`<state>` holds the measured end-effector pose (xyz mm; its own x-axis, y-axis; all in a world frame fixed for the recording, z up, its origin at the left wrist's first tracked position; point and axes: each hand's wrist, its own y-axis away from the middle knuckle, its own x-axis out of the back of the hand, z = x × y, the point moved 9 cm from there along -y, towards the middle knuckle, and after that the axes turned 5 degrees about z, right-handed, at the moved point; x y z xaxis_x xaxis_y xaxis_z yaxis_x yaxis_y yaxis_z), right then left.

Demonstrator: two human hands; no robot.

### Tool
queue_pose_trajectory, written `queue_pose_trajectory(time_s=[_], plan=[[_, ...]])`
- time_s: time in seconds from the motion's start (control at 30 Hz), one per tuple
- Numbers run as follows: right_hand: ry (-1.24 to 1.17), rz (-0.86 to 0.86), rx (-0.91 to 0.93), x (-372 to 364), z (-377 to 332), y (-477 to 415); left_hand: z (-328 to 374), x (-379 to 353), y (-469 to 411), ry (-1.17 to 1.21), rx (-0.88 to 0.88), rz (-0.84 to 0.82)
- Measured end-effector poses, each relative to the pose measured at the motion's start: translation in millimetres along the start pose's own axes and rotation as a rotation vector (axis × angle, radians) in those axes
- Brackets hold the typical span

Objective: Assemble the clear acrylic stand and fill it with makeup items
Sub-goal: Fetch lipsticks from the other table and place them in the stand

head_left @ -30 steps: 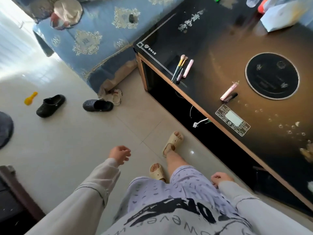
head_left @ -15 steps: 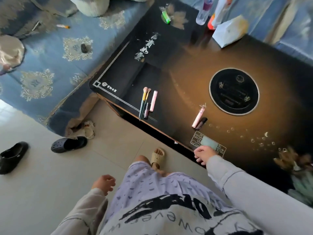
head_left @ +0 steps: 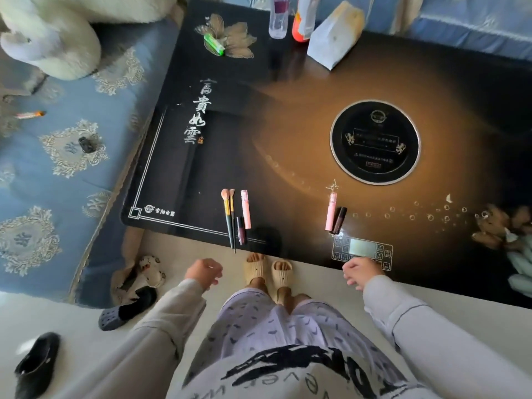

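At your far left, a sofa [head_left: 57, 168] with a blue patterned cover carries a white plush toy [head_left: 57, 38]. A black shoe [head_left: 36, 361] lies on the floor [head_left: 86, 326] below it.

Your left hand [head_left: 203, 273] hangs over the floor just short of the surface [head_left: 288, 125]. Its fingers are loosely curled and hold nothing.

The makeup items lie flat on the dark glossy surface, near its front edge, in two groups:

- First group, just beyond your left hand: two brushes [head_left: 229, 217] side by side, their handle ends reaching past the edge. A dark tube [head_left: 241, 230] lies beside them, then a pink tube [head_left: 245, 208].
- Second group, further right and well apart from the first: a second pink tube [head_left: 331, 211] with a second dark tube [head_left: 339, 220] touching it.

A printed control panel [head_left: 362, 250] sits at the edge below this pair. Your right hand [head_left: 359, 273] is at that edge, fingers curled under, with nothing visible in them. Contact with the surface cannot be told. A round plate [head_left: 375, 142] is set into the surface beyond.
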<state>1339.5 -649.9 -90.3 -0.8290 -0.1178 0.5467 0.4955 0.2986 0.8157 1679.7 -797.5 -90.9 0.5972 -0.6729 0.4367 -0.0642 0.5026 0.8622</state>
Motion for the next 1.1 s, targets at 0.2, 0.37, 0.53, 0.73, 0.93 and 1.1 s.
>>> queue_pose_trajectory(time_s=[0.2,0.37,0.53,0.73,0.93,1.1], plan=[[-0.076,0.146,-0.038,21,-31,-21,70,19,-29,0.086,-0.113,-0.023],[-0.075,0.211,0.052,34,-75,-50,107,18,-52,-0.011,-0.142,0.078],[-0.046,0.260,0.065,39,-99,-74,143,16,-70,-0.247,-0.231,0.212],[0.199,0.366,0.088,37,-109,-84,158,6,-86,-0.396,-0.161,0.306],[0.262,0.413,0.072,34,-114,-89,164,-4,-95,-0.444,-0.157,0.325],[0.220,0.402,0.054,35,-117,-88,165,-10,-98,-0.490,-0.192,0.285]])
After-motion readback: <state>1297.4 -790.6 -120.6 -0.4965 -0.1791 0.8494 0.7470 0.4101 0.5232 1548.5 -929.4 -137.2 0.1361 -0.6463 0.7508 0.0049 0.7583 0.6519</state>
